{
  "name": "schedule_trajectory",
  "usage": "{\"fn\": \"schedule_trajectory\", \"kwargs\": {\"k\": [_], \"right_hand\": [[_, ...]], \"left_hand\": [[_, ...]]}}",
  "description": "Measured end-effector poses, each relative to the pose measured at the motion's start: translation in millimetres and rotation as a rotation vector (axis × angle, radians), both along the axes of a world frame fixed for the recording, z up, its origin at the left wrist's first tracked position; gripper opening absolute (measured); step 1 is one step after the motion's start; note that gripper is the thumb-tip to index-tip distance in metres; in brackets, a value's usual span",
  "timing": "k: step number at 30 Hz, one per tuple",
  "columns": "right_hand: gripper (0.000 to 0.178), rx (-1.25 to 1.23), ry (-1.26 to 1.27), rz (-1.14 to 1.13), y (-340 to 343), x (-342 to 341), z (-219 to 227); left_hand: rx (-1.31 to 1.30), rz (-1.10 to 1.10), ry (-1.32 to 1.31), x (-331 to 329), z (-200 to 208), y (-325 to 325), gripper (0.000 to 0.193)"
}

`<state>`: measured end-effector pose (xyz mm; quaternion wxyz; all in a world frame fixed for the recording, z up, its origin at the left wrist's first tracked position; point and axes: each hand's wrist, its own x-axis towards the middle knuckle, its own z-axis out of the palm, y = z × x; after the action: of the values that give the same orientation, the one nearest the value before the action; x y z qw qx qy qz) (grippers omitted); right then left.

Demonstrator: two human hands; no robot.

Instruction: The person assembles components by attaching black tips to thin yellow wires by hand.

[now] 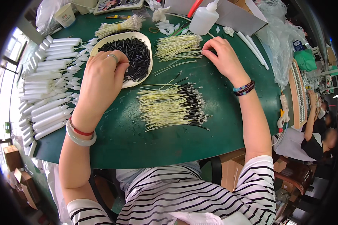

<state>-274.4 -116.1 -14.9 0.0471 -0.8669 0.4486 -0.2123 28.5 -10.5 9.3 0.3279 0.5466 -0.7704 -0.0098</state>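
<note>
My left hand (102,80) reaches over the near left part of a cream tray (149,62) heaped with short black sleeves (137,56). Its fingers are bent into a pinch; whatever sits between the tips is hidden. On the right, my right hand (228,62) pinches with thumb and index finger at the right-hand ends of a pile of pale yellow wires (178,47). Nearer to me lies a larger pile of yellow wires (163,107), their right ends covered in black sleeves (191,101) with small clear tips. A few single wires lie loose between the piles.
White candle-shaped pieces (50,84) with flame-like tips line the left of the green table (169,148). Behind stand a tied wire bundle (120,27), a white squeeze bottle (204,19) and a paper cup (65,15). White tubes (253,48) and plastic bags (276,41) lie right.
</note>
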Motion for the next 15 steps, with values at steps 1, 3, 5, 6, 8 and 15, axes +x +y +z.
{"fn": "schedule_trajectory", "kwargs": {"k": [1,3,5,6,8,15], "right_hand": [[0.012,-0.035,-0.004,0.021,-0.2,-1.2,-1.4],[0.012,-0.058,-0.004,0.034,-0.9,-3.8,-1.6],[0.012,-0.079,-0.004,0.049,-0.7,-4.7,-0.4],[0.012,-0.048,-0.065,0.060,-0.2,-3.9,2.1],[0.012,-0.016,-0.126,0.071,3.1,-1.3,9.7],[0.016,0.412,-0.230,-0.113,12.1,-16.2,29.9]], "left_hand": [[-0.002,-0.003,0.000,-0.9,0.7,0.2,0.003],[-0.041,0.000,0.009,-2.8,3.0,1.6,0.005],[-0.060,0.001,0.013,-5.2,3.9,3.5,0.006],[-0.086,-0.017,0.044,-7.5,4.5,4.8,0.004],[-0.111,-0.035,0.076,-8.3,4.5,6.5,0.003],[-0.094,-0.088,0.048,-8.4,2.9,8.2,0.003]]}}
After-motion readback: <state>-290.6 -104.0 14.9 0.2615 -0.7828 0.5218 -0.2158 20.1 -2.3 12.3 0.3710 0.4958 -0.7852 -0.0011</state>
